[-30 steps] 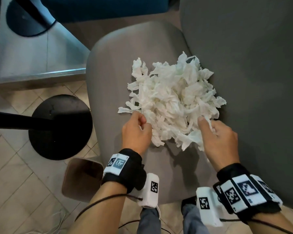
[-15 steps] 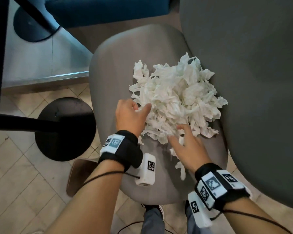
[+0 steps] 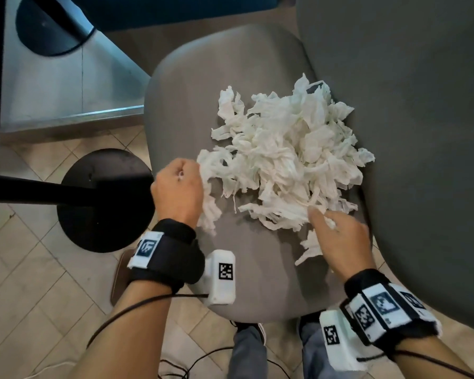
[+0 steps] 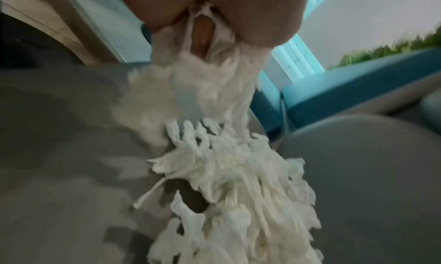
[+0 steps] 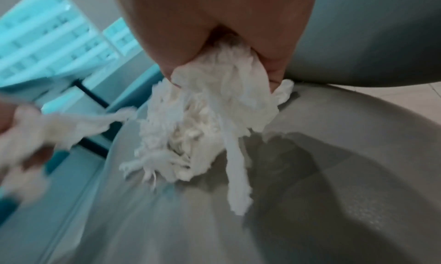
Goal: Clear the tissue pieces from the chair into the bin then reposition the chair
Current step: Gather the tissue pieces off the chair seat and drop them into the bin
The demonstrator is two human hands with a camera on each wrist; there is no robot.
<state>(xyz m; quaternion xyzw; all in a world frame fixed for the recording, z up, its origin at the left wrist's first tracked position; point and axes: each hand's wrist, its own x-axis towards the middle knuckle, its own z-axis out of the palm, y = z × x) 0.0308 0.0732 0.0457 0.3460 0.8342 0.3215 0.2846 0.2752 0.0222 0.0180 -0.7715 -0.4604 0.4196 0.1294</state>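
Note:
A heap of torn white tissue pieces [image 3: 288, 149] lies on the grey chair seat [image 3: 181, 105], close to the backrest [image 3: 411, 119]. My left hand [image 3: 178, 187] is at the heap's left edge, fist curled round a bunch of tissue strips [image 4: 210, 90] that trail down from it. At the near right edge my right hand [image 3: 340, 242] grips another wad of tissue [image 5: 214, 102], with strips hanging below the palm. A brown bin [image 3: 121, 274] shows partly on the floor under my left wrist, beside the chair.
A black round table base [image 3: 104, 198] and its dark post stand on the tiled floor left of the chair. A second black base [image 3: 49, 31] sits on a grey step at top left. Teal seating [image 4: 358, 90] lies beyond the chair. Cables trail by my feet.
Both hands have closed on tissue at the heap's near edges and drawn back toward me, the left moving left, the right moving right. Strips now trail from each fist.

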